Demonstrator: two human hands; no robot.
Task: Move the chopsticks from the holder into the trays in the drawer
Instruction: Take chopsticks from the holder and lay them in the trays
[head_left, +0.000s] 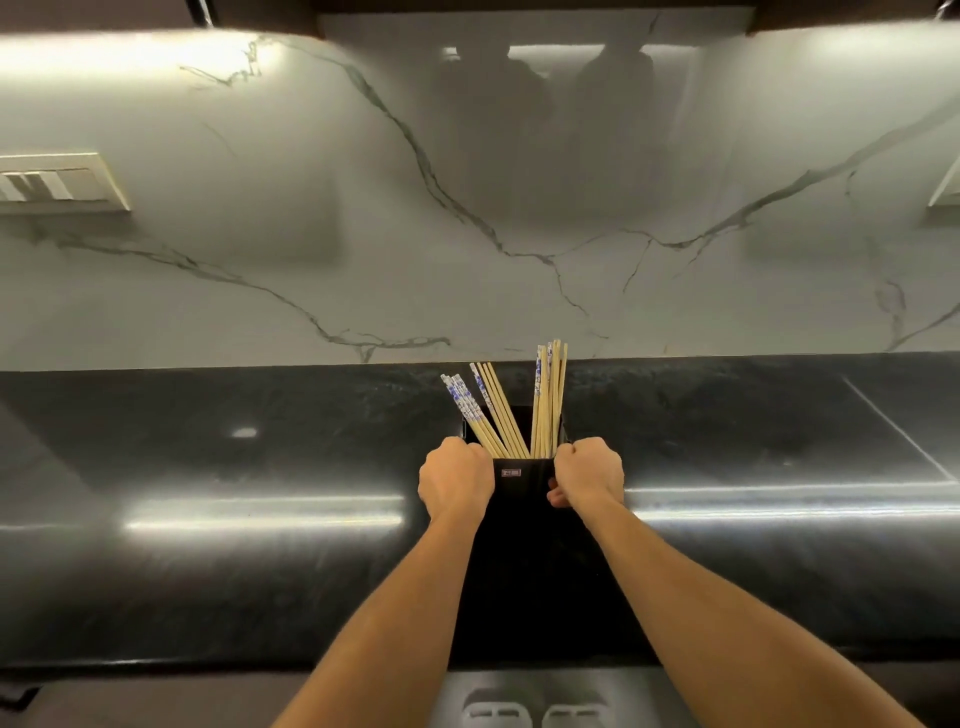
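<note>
A black box-shaped chopstick holder (522, 519) stands on the dark countertop, in the middle of the view. Several wooden chopsticks stick up out of it: a leaning bunch with blue-and-white patterned ends (475, 413) on the left and an upright bunch (549, 400) on the right. My left hand (456, 479) grips the holder's left upper edge. On the opposite side, my right hand (589, 473) is closed around the right upper edge. No drawer or tray is in view.
The dark glossy countertop (208, 493) runs left to right, with a white marble backsplash (467, 234) behind it. Wall socket plates sit at the far left (57, 184) and far right (945, 192). The counter's front edge (156, 662) is near the bottom, with the floor below.
</note>
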